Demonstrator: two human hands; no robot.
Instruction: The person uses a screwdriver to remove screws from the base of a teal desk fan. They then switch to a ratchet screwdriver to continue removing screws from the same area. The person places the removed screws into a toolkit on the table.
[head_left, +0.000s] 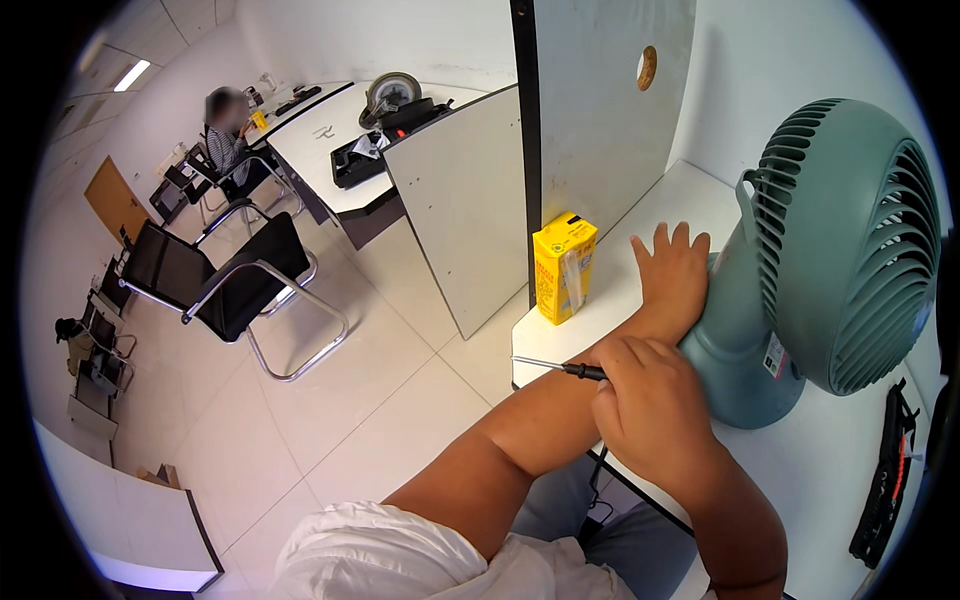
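My left hand (672,275) reaches across the white desk (630,195) with fingers spread, beside the base of a teal fan (830,240); whether it touches the fan is unclear. My right hand (650,410) crosses over my left forearm, gripping the black handle of a thin screwdriver (585,371), whose metal shaft points left. A yellow drink carton (564,268) stands upright on the desk, left of my left hand, near the partition. A long black tool pouch (880,470) with a red part lies at the desk's right.
Upright panels (450,210) border the desk's far left. Beyond are a black chair (265,270) on the tiled floor and another desk (320,140) with black cases and a wheel-like item. A seated person (228,150) is farther back. A cable (597,485) hangs below my desk edge.
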